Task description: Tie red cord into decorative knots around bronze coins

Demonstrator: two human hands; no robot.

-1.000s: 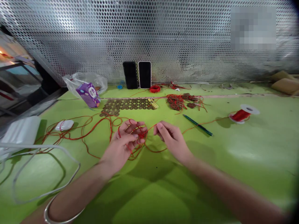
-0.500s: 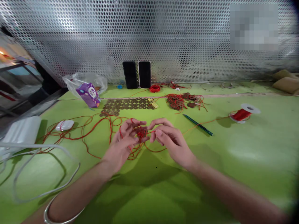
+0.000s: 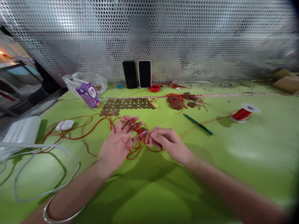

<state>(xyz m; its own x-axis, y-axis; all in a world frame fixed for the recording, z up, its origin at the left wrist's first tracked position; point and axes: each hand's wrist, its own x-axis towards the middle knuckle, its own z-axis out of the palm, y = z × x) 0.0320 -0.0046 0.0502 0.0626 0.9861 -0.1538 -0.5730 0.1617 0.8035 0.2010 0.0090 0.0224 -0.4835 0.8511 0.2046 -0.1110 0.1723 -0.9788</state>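
My left hand (image 3: 114, 149) is held palm up with its fingers spread, red cord (image 3: 126, 145) running across the palm and around some fingers. A small knotted red bundle with a brown coin-like disc (image 3: 143, 130) lies by its fingertips, partly hidden. Just to the right, my right hand (image 3: 170, 142) pinches a strand of the red cord between thumb and fingers. Loose cord loops hang onto the green table below the hands. A strand leads right to a spool of red cord (image 3: 241, 114).
Rows of brown coins (image 3: 133, 103) lie behind the hands, beside a red-corded coin pile (image 3: 175, 102). A green pen (image 3: 198, 123) is to the right. Two phones (image 3: 144, 74) lean on the perforated metal panel. A purple box (image 3: 88, 95), white earphone case (image 3: 65, 125) and white cable (image 3: 70, 183) are left.
My left hand has moved slightly left and its fingers have opened out. My right hand has drawn its fingers together on the cord and lowered a little.
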